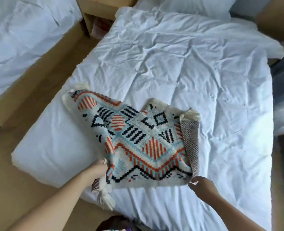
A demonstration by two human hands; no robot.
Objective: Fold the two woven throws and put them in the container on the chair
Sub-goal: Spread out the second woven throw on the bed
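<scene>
One throw (138,142): flat on the bed (196,67), long axis slanting away to the left
Left hand (96,170): grasps near-left corner
Right hand (201,184): pinches near-right corner
Container: unseen

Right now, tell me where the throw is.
In the head view, the throw lies on the white bed near its foot, left hand and right hand gripping its near corners.
</scene>
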